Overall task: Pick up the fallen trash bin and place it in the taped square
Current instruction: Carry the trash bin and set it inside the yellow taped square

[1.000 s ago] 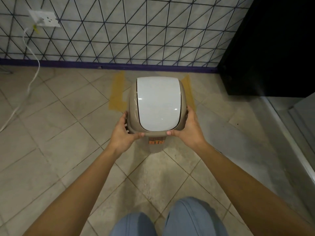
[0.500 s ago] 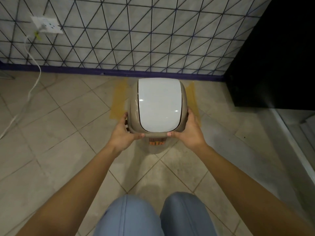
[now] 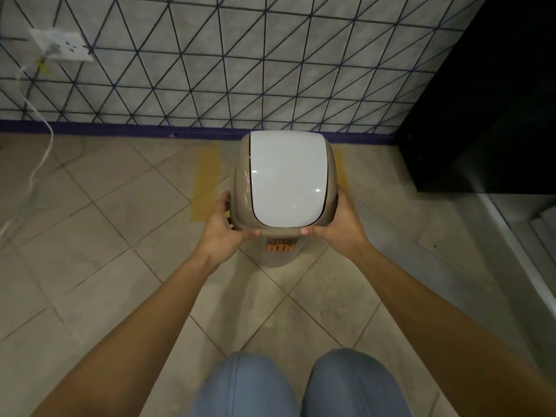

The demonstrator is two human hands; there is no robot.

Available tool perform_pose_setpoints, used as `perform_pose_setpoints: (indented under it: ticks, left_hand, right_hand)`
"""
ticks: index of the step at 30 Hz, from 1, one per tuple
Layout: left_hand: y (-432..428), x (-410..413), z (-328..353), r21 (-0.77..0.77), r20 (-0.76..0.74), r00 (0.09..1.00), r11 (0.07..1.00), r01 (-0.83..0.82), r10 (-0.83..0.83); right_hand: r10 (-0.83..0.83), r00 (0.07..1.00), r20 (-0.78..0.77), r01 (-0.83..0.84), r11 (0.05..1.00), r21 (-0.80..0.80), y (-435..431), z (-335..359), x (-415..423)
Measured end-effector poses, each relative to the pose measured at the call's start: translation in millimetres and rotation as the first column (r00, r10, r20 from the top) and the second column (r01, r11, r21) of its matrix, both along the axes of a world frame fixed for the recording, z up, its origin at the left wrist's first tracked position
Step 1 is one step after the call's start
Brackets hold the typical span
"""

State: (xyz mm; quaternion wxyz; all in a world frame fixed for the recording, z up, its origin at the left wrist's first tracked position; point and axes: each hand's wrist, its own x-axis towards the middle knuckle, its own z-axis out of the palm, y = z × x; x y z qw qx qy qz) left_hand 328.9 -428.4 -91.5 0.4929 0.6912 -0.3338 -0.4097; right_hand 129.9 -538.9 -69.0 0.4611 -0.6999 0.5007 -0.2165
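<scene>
Both arms outstretched, left hand and right hand clasped inward, thumbs forward.

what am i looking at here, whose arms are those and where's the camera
There is no machine here. A person wears a wide-angle camera on the head, looking forward and down, so the two bare arms reaching into the picture are that person's own, and the blue-clad knees at the bottom are theirs too.

The left hand and right hand grip the sides of a tan trash bin with a white lid, upright, seen from above. An orange sticker sits on its front.

Beneath it, on the tiled floor, strips of yellow tape mark a square near the wall. A white cable hangs from a wall socket, and a dark cabinet stands to the right.
</scene>
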Motion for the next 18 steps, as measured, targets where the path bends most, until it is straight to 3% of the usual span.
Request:
perform_pose_setpoints:
  ticks: [6, 18]
  left_hand:
    - [-17, 3, 5, -0.017, 0.009, 1.000, 1.000, 0.016, -0.016]
    - [-51, 17, -5, -0.090, 0.017, 1.000, 0.996, -0.018, 0.020]
  right_hand:
    - [0.078, 0.997, -0.020, -0.076, 0.995, 0.062, -18, 5, -6]
    - [0.118, 0.993, 0.018, -0.118, 0.993, -0.003, -57, -6, 6]
